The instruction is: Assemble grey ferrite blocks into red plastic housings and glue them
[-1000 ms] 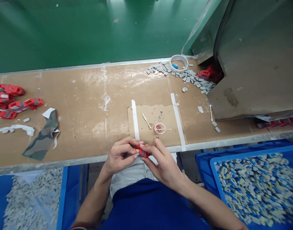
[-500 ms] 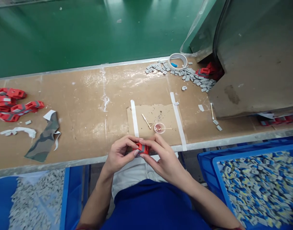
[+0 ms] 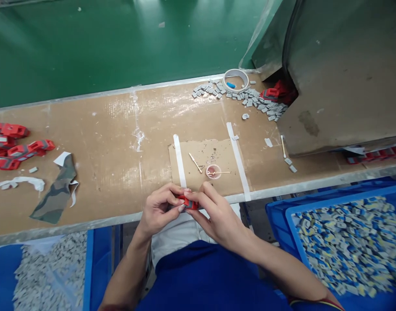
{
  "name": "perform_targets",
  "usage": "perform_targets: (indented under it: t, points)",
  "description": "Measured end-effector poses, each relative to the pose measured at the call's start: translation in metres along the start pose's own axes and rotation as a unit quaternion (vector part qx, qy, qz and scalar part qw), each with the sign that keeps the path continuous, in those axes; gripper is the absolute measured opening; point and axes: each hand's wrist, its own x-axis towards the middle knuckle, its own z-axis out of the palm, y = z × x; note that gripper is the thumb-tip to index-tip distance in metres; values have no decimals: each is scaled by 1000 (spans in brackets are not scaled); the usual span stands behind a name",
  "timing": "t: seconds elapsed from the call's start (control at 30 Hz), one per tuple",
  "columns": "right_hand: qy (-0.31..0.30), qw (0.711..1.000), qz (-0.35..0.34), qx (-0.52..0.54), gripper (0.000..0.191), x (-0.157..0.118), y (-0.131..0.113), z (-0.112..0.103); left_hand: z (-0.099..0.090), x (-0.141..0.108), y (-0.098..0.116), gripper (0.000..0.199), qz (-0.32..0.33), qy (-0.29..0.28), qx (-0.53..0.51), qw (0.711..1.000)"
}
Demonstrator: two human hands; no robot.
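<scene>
A small red and grey piece [image 3: 190, 204] is held between both hands at the table's front edge. My left hand [image 3: 162, 207] pinches its left end with thumb and fingertips. On the right end, the fingers and thumb of my right hand [image 3: 215, 211] are closed. Just beyond the hands, a taped cardboard sheet [image 3: 198, 147] carries a small round cup [image 3: 213, 172] with a thin stick across it. To the cup's left lies a white-tipped stick [image 3: 195, 163]. Fingers cover much of the red piece.
Red pieces [image 3: 10, 151] and camouflage cloth [image 3: 57, 190] lie left. A tape roll [image 3: 236, 81] rests among grey tiles [image 3: 250, 98] at the back. Blue bins of small parts stand below left [image 3: 89, 268] and right [image 3: 290, 220]. A large panel [image 3: 343, 86] rises at right.
The view has shifted slightly, so the tabletop items appear a little further left. Both hands still hold the red piece, with its visible part slightly turned between the fingers.
</scene>
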Motion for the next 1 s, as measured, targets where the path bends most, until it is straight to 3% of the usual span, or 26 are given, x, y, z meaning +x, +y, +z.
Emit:
perform_targets:
  t: [0.13,0.23,0.33,0.47,0.6,0.8,1.0]
  points:
    - [50,993,50,96,19,-8,3,10,4,-2,-3,5,2,1,-20,1000]
    - [118,955,115,247,21,-16,5,24,7,-7,-7,38,-17,3,-31,999]
    - [135,919,154,338,23,-21,6,31,7,-8,-9,47,-20,-10,5,1000]
    - [154,956,129,216,15,-21,5,23,6,-4,-5,42,30,-14,85,996]
    - [122,982,81,119,12,-16,6,11,6,-1,-1,38,17,-23,126,992]
    - [77,988,66,115,8,-17,15,11,3,1,3,35,12,-61,129,990]
    - [92,983,83,139,14,-23,12,17,-2,1,5,35,-18,-64,138,988]
